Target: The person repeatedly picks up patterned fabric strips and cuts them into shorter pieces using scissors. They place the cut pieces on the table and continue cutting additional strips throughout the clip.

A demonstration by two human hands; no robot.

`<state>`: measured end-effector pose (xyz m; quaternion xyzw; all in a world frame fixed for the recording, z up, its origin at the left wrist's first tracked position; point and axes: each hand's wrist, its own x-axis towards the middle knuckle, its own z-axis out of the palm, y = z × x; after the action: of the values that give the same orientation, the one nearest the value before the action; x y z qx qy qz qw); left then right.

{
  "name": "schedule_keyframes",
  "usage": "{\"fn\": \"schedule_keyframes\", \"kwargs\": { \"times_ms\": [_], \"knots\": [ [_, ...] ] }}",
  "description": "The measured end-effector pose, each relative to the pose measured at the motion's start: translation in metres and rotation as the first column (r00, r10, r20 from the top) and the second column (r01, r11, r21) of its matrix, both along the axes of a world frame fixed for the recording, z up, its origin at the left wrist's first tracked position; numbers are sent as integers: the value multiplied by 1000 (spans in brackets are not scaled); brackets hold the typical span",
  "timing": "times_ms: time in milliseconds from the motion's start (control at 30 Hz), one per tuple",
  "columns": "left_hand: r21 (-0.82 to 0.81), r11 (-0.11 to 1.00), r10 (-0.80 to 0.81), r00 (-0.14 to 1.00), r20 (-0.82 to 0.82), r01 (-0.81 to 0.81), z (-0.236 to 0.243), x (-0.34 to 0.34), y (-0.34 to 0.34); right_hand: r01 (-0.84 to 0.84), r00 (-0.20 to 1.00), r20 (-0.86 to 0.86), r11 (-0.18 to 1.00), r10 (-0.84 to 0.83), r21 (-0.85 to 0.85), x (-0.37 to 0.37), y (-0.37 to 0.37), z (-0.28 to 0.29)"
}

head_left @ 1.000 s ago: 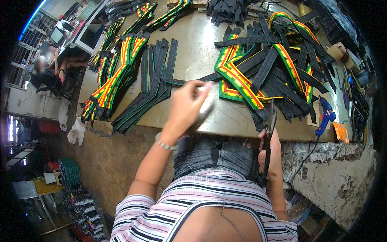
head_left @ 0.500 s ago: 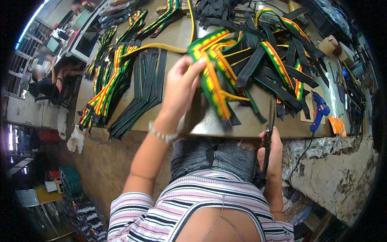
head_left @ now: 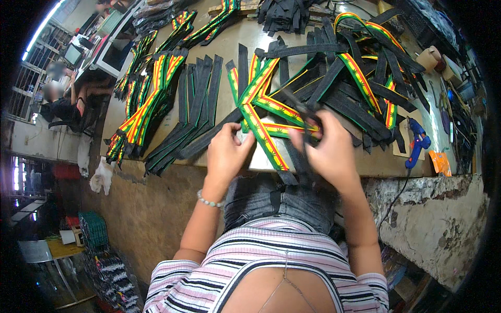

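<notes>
Bent straps (head_left: 255, 94) lie at the front middle of the table, striped green, yellow and red with dark leaf shapes. My left hand (head_left: 225, 151) is at their lower left side, thumb and forefinger apart, the thumb tip touching or very near a strap's edge. In my right hand (head_left: 331, 148) are dark scissors (head_left: 307, 117), blurred by motion. Their blades reach up and left over the straps' right side; whether they cut into anything I cannot make out. Black undersides of other straps (head_left: 203, 133) show left of my left hand.
A tangled heap of black and striped straps (head_left: 360, 83) covers the right side of the table (head_left: 261, 163). Striped bundles (head_left: 148, 112) lie at left. A blue glue gun (head_left: 417, 142) with a cord and an orange packet (head_left: 440, 163) sit at the right edge. Another person (head_left: 60, 107) sits far left.
The striped straps went from my raised left hand down onto the table. My right hand brought the scissors up from the table's front edge to them. A long yellow strip no longer shows.
</notes>
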<state>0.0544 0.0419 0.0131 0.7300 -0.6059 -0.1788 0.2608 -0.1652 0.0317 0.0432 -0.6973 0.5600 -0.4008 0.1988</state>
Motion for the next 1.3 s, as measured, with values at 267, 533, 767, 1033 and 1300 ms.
{"fn": "schedule_keyframes", "kwargs": {
  "times_ms": [267,533,767,1033,1300],
  "knots": [
    [-201,978,72,995,72,-56,-29,-11,-21,-125,909,-359,961,211,247,74,-105,-5],
    [-36,996,-91,770,-632,87,7,-9,-47,-198,926,340,978,166,61,-8,-123,46],
    [-138,965,-201,288,-936,225,27,-16,-34,-120,991,-32,962,132,246,-108,-96,55],
    [206,920,89,332,-939,335,-14,-25,-32,179,980,133,948,-148,-263,-111,-51,35],
    [51,969,-92,545,-834,241,-7,-47,-45,9,980,-195,969,41,247,-28,62,27]
  ]
}}
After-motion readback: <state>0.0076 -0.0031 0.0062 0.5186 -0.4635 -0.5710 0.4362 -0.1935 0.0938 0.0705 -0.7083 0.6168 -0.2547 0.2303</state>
